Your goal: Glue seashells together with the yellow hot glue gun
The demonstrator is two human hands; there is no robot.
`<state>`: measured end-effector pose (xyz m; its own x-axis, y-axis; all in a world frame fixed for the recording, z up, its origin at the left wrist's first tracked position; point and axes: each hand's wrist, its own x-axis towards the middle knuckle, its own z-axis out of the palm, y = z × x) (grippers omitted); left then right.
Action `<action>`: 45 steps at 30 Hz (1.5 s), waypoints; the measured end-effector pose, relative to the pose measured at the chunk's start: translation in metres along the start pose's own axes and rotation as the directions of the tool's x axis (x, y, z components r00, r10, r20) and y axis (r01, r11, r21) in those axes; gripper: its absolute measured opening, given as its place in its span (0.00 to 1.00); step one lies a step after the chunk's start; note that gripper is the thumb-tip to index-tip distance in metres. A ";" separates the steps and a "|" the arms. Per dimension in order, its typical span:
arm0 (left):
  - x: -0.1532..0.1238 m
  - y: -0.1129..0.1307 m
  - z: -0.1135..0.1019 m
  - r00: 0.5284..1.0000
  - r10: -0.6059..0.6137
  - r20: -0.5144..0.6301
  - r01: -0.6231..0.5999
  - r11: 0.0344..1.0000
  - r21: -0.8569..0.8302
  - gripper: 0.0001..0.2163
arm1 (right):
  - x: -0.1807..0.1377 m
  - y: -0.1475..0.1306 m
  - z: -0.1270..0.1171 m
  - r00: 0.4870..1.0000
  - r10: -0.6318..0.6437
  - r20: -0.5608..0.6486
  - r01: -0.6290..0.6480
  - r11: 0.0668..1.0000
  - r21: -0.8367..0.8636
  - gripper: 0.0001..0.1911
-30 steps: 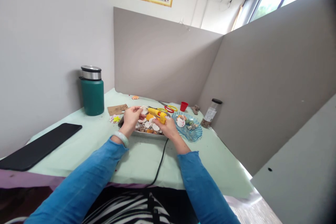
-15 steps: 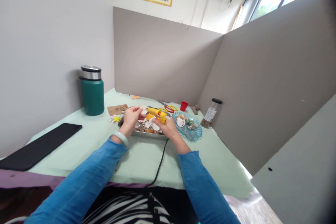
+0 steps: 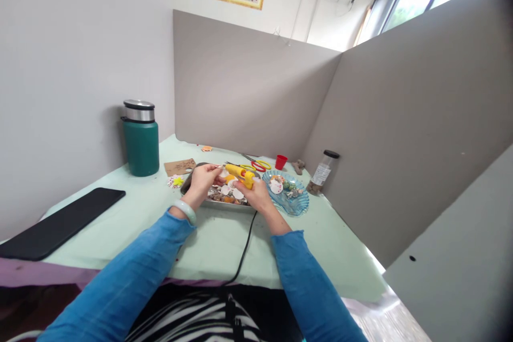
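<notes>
My right hand [image 3: 256, 195] grips a yellow glue gun [image 3: 240, 174] above a metal tray [image 3: 196, 170] filled with shells; its black cord [image 3: 245, 248] runs back toward me. The gun's nozzle points left at a small pale shell [image 3: 221, 172] pinched in the fingers of my left hand [image 3: 201, 182]. Both hands hover over the tray's near half. A pale bracelet sits on my left wrist.
A blue glass dish [image 3: 298, 204] with shells lies right of the tray. Behind are scissors [image 3: 258, 164], a red cup [image 3: 281, 162] and a clear jar [image 3: 323, 172]. A green flask [image 3: 140, 138] and a black pad [image 3: 56, 223] stand left. Grey partitions enclose the table.
My left hand has shifted slightly, bringing the shell closer to the glue gun's nozzle. The right hand has barely moved.
</notes>
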<state>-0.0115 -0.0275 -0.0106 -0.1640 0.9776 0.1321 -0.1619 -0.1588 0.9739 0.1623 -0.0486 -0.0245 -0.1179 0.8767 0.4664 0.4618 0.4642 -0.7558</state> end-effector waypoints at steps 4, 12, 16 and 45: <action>-0.001 0.001 0.001 1.000 0.009 0.007 -0.009 1.000 0.005 0.04 | 0.000 -0.001 0.000 1.000 -0.002 0.011 0.002 1.000 -0.023 0.22; -0.001 -0.001 -0.001 1.000 0.015 -0.008 -0.015 1.000 0.009 0.08 | 0.001 0.001 0.001 1.000 0.010 -0.014 -0.010 1.000 0.023 0.23; 0.000 -0.002 -0.002 1.000 0.019 0.007 -0.019 1.000 -0.004 0.08 | 0.000 0.000 0.000 1.000 0.012 -0.005 -0.012 1.000 -0.014 0.23; -0.011 -0.005 0.007 0.964 0.085 0.251 -0.098 0.994 0.043 0.16 | 0.008 0.013 0.007 0.975 0.111 -0.193 -0.055 0.960 0.274 0.17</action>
<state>-0.0019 -0.0360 -0.0154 0.0727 0.9639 0.2561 -0.1032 -0.2481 0.9632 0.1615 -0.0348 -0.0343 0.1058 0.8821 0.4591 0.2087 0.4317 -0.8775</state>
